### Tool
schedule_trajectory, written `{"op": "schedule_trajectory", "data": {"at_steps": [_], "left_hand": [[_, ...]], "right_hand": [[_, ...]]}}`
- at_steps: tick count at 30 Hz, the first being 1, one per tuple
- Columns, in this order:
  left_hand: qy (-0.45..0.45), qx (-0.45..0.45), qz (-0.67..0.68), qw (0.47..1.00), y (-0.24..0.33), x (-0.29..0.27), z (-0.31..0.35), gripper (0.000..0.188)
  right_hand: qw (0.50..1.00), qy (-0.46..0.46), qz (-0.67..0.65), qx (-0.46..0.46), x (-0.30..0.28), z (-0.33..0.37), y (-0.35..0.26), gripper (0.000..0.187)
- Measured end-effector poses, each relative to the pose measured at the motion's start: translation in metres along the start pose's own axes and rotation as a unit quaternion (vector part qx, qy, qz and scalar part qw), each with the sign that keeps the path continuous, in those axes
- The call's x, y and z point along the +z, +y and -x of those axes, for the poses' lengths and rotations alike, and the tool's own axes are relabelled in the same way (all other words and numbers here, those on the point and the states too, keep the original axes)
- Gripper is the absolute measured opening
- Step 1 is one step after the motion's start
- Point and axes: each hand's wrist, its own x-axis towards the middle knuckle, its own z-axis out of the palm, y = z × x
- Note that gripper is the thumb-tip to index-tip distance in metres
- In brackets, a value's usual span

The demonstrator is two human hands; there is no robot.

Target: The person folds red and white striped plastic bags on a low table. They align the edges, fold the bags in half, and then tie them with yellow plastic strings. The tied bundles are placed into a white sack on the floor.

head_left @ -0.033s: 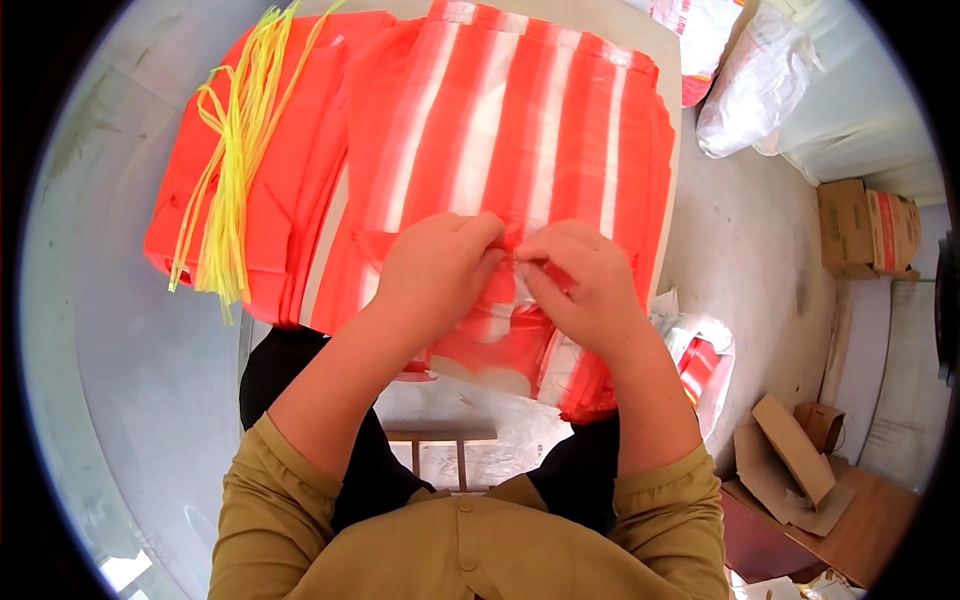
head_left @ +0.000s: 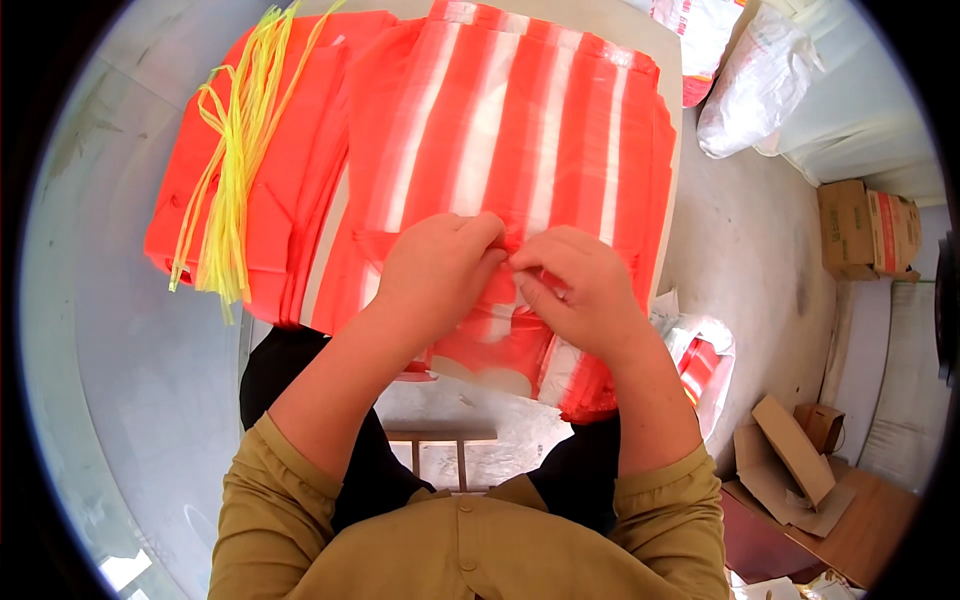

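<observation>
The red-and-white striped plastic bags lie stacked on the tabletop, reaching past its near edge. The left hand pinches their plastic; the right hand is just beside it, but its grip I cannot tell. Toward the tabletop's left edge, yellow strips lie upon folded red plastic.
</observation>
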Motion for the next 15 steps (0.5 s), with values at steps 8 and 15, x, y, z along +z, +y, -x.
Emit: {"op": "schedule_trajectory", "data": {"at_steps": [8,15], "left_hand": [[0.075,0.016,-0.003,0.997,-0.002,0.001,0.003,0.013],[0.011,0.167,-0.076,0.983,-0.01,-0.022,0.013,0.035]], "right_hand": [[0.996,-0.077,0.023,-0.027,0.002,-0.001,0.006,0.024],[0.995,-0.093,0.038,-0.01,-0.005,0.001,0.004,0.036]]}}
